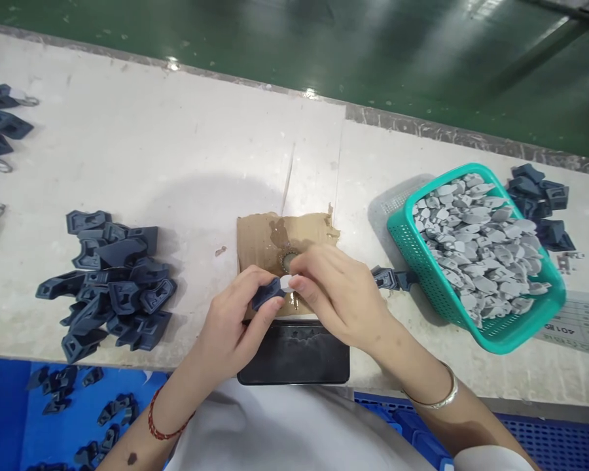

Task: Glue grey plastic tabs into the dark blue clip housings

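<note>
My left hand (pixel 238 314) is closed on a dark blue plastic part (pixel 266 294). A small pale grey piece (pixel 286 283) touches the right end of that part, pinched between the thumb and fingers of my right hand (pixel 341 291). Both hands meet over a brown cardboard piece (pixel 255 242), which has a wet-looking patch. Just behind the fingers, a small round cap (pixel 289 260) lies on the cardboard. A black phone-like slab (pixel 294 353) lies below the hands at the table's near edge.
Dark blue parts are heaped on the left (pixel 122 261). On the right, a green basket (pixel 402 242) holds pale grey pieces, with more dark parts (pixel 537 193) behind it. Joined parts lie at the far left (pixel 4 124). Blue containers (pixel 10 405) sit below the table edge.
</note>
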The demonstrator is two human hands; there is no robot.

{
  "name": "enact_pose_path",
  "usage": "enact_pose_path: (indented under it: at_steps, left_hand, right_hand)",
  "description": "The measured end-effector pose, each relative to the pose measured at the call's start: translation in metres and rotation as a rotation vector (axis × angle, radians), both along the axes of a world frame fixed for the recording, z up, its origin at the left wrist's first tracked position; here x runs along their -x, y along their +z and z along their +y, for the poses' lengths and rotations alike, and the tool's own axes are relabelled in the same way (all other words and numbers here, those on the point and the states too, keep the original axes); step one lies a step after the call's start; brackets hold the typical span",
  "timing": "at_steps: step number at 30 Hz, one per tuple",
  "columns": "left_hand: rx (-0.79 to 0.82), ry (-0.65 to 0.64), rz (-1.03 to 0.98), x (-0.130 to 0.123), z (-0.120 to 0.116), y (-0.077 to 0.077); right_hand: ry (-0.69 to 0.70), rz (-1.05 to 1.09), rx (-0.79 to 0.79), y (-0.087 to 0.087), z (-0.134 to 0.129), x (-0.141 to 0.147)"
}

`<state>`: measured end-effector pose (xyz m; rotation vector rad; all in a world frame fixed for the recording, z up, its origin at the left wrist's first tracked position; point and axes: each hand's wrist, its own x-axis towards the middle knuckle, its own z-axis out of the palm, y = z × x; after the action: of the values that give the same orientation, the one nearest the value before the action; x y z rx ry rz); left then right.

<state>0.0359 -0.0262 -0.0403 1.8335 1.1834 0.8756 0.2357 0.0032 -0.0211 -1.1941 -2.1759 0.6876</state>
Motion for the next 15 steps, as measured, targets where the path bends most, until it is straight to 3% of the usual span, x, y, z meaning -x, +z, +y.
enact_pose_path:
  at_steps: [4,15]
  left_hand:
    - [-0.021,0.01,-0.02,-0.001,0.0,-0.001]
    - [-0.05,-0.008,-0.028,0.001,0.001,-0.003]
  right_hand:
    - [0.064,-0.156,-0.132,0.001,-0.001,0.002]
    - [0.044,-0.142,-0.148,0.006,-0.007,0.009]
